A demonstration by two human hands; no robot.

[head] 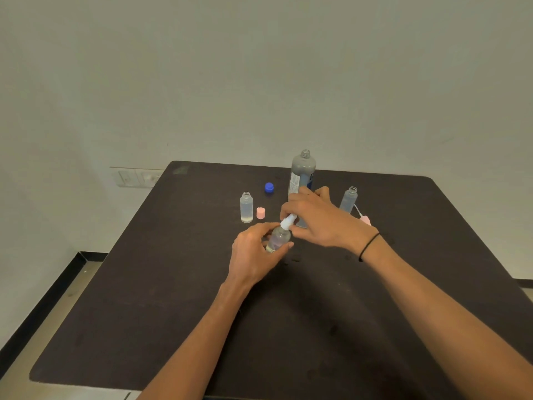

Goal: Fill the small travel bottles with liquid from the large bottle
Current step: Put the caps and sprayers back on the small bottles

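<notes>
My left hand (253,255) grips a small clear travel bottle (278,239), tilted to the right above the dark table (173,298). The fingers of my right hand (317,220) pinch its white spray cap (288,220). Just behind my hands stands the large grey bottle (302,171), upright and uncapped. A second small bottle (246,207) stands open at the left with a little liquid at its bottom. A third small bottle (349,199) stands open at the right.
A blue cap (269,188) lies left of the large bottle. A pink cap (260,213) sits beside the left small bottle. A pink spray top (364,219) with a thin tube lies behind my right wrist. A wall socket (135,178) is behind the table's left corner.
</notes>
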